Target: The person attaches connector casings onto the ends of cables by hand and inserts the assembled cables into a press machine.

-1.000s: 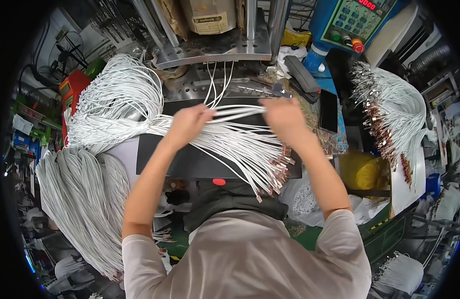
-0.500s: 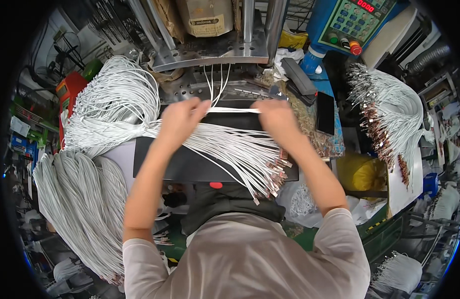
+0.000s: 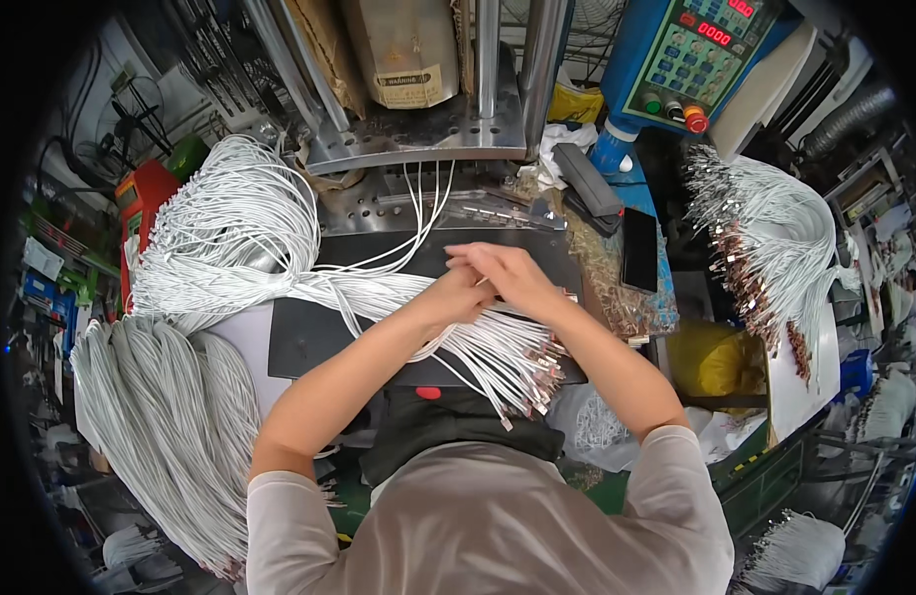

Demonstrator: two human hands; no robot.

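Note:
A bundle of white cables (image 3: pixel 369 286) with metal connectors (image 3: pixel 547 382) fans out to the right over a black mat (image 3: pixel 319 347). My left hand (image 3: pixel 460 300) is closed over the bundle, apparently on a few white cables; its fingertips are partly hidden. My right hand (image 3: pixel 508 275) lies just above and across it, fingers stretched out to the left, close to a short white cable piece. Several loose cables (image 3: pixel 418 213) run from under the press plate down to the bundle's left part.
A metal press (image 3: pixel 418 149) stands ahead, with a control panel (image 3: pixel 706 59) at the right. Big coils of white cable (image 3: pixel 220 213) lie at the left, more cables (image 3: pixel 166 426) hang below. A phone (image 3: pixel 638 248) and another cable bunch (image 3: pixel 775 218) are at the right.
My hands were apart, stretching white cables between them. Now they have come together over the bundle, the left moving right and the right moving left, both lower. The whole view has shifted slightly.

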